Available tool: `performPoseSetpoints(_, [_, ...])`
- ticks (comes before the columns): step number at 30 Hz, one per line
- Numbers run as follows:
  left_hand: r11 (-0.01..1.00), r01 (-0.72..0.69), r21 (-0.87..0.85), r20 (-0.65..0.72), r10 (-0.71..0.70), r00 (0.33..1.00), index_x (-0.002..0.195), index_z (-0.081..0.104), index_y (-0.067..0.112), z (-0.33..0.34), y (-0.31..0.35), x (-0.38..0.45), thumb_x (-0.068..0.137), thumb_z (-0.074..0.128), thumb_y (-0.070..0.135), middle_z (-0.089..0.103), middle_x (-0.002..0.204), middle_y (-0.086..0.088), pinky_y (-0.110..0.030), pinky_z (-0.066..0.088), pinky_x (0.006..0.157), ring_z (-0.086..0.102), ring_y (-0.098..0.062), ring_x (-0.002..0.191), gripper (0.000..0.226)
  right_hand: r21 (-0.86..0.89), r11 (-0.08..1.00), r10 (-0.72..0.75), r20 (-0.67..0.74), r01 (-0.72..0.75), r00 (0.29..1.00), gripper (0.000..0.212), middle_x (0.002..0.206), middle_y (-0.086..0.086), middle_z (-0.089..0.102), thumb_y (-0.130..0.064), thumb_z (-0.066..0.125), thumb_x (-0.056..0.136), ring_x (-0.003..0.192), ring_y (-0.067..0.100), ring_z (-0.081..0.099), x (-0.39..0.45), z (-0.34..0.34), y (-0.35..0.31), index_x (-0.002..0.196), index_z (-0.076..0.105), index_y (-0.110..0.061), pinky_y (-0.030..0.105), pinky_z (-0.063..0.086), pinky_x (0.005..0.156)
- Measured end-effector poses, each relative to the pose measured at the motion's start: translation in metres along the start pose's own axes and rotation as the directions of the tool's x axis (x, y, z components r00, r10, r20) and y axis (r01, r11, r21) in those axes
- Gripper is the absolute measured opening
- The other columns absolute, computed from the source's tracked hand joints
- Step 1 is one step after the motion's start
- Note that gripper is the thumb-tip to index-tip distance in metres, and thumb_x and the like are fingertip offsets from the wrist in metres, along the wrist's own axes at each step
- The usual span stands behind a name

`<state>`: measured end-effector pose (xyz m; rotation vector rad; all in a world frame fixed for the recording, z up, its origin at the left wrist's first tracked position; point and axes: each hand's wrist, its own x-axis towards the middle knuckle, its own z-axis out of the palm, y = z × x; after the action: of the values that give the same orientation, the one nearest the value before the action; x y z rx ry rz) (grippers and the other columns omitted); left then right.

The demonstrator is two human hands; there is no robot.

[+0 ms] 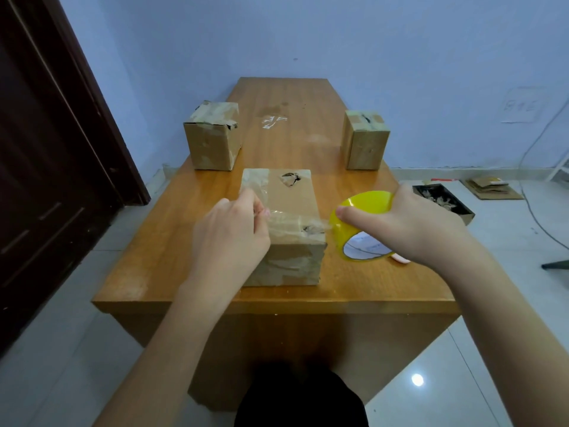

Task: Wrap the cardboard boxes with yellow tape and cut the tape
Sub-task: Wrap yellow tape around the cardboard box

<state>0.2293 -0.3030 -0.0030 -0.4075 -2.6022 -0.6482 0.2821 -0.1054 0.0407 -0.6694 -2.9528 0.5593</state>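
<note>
- While the near box (pixel 284 229) sits at the table's (pixel 172 248) front middle, a tape strip (pixel 295 217) runs across its top.
- The left hand (pixel 229 234) rests on the box's left side, fingers pinching the strip's end.
- The right hand (pixel 412 224), just right of the box, grips the yellow roll (pixel 358 224).
- Behind the box stand a left box (pixel 212 137) and a right box (pixel 365 140), well apart.

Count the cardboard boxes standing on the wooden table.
3. One brown cardboard box sits nearest, under the left hand; a second stands far left; a third stands far right. More cardboard lies on the floor.
</note>
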Motion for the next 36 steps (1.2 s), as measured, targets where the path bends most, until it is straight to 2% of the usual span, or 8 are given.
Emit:
performPoseSetpoints(11, [0.999, -0.051, -0.001, -0.062, 0.051, 0.997, 0.102, 0.05, 0.022, 0.009, -0.002, -0.006, 0.09, 0.06, 0.022, 0.042, 0.089, 0.005, -0.017, 0.031, 0.058, 0.041, -0.01, 0.077, 0.016, -0.002, 1.0, 0.01, 0.1, -0.01, 0.995, 0.075, 0.078, 0.0, 0.052, -0.079, 0.045, 0.075, 0.07, 0.013, 0.049, 0.008, 0.011, 0.001, 0.106, 0.039, -0.01, 0.034, 0.039, 0.065])
performPoseSetpoints(16, [0.977, -0.211, 0.014, -0.108, 0.211, 0.972, 0.086, 0.062, 0.019, 0.018, -0.011, -0.007, 0.086, 0.062, 0.023, 0.059, 0.118, -0.001, -0.031, 0.028, 0.099, 0.047, -0.021, 0.119, 0.004, 0.013, 1.0, 0.007, 0.125, -0.008, 0.992, 0.075, 0.08, 0.0, 0.051, -0.078, 0.044, 0.076, 0.073, 0.015, 0.05, 0.01, 0.014, 0.0, 0.106, 0.039, -0.01, 0.035, 0.042, 0.069])
performPoseSetpoints(18, [0.973, -0.061, -0.222, 0.062, 0.076, 0.995, 0.088, 0.064, 0.024, 0.016, -0.02, -0.003, 0.09, 0.048, 0.04, 0.051, 0.131, 0.01, -0.037, 0.019, 0.11, 0.037, -0.016, 0.131, 0.023, 0.003, 1.0, 0.003, 0.125, -0.003, 0.992, 0.075, 0.08, 0.0, 0.051, -0.079, 0.043, 0.076, 0.075, 0.017, 0.051, 0.01, 0.014, 0.0, 0.106, 0.038, -0.011, 0.035, 0.042, 0.069])
performPoseSetpoints(23, [0.589, 0.379, -0.714, 0.332, -0.192, 0.924, 0.102, 0.066, 0.026, -0.003, -0.022, -0.004, 0.085, 0.022, 0.061, 0.047, 0.126, 0.023, -0.024, 0.021, 0.098, 0.036, -0.001, 0.119, 0.058, -0.023, 1.0, -0.013, 0.115, 0.015, 0.993, 0.076, 0.081, -0.001, 0.051, -0.081, 0.04, 0.075, 0.08, 0.02, 0.053, 0.009, 0.015, -0.002, 0.106, 0.038, -0.011, 0.034, 0.04, 0.067])
performPoseSetpoints(25, [0.697, 0.326, -0.638, 0.215, -0.246, 0.945, 0.121, 0.057, 0.028, -0.005, -0.015, -0.008, 0.088, 0.017, 0.062, 0.049, 0.124, 0.019, -0.017, 0.027, 0.094, 0.04, -0.004, 0.121, 0.062, -0.031, 0.999, -0.018, 0.118, 0.022, 0.993, 0.076, 0.081, -0.001, 0.05, -0.081, 0.04, 0.076, 0.079, 0.02, 0.053, 0.009, 0.015, -0.002, 0.106, 0.037, -0.012, 0.034, 0.039, 0.066])
performPoseSetpoints(27, [0.977, -0.007, -0.215, -0.099, -0.014, 0.995, 0.135, 0.048, 0.017, -0.006, -0.002, -0.012, 0.098, 0.022, 0.055, 0.049, 0.137, 0.006, -0.028, 0.03, 0.107, 0.037, -0.014, 0.134, 0.058, -0.028, 0.999, -0.02, 0.118, 0.023, 0.993, 0.076, 0.081, -0.002, 0.05, -0.081, 0.04, 0.076, 0.082, 0.022, 0.053, 0.01, 0.016, -0.002, 0.106, 0.037, -0.012, 0.034, 0.039, 0.067])
performPoseSetpoints(30, [0.865, -0.456, 0.211, -0.049, 0.475, 0.878, 0.135, 0.049, 0.002, 0.021, 0.022, -0.021, 0.094, 0.036, 0.043, 0.046, 0.142, -0.013, -0.044, 0.023, 0.115, 0.037, -0.026, 0.136, 0.06, -0.012, 1.0, -0.017, 0.105, 0.018, 0.994, 0.077, 0.083, -0.002, 0.049, -0.081, 0.042, 0.075, 0.087, 0.024, 0.053, 0.011, 0.016, -0.002, 0.107, 0.04, -0.011, 0.036, 0.04, 0.072])
performPoseSetpoints(36, [0.798, -0.479, 0.366, 0.107, 0.475, 0.873, 0.116, 0.065, -0.001, 0.059, 0.015, -0.019, 0.088, 0.037, 0.04, 0.064, 0.12, -0.016, -0.039, 0.048, 0.095, 0.062, -0.028, 0.112, 0.057, 0.04, 0.999, -0.007, 0.103, 0.003, 0.995, 0.074, 0.082, -0.003, 0.049, -0.079, 0.044, 0.076, 0.089, 0.023, 0.054, 0.012, 0.019, 0.003, 0.106, 0.04, -0.01, 0.036, 0.043, 0.074])
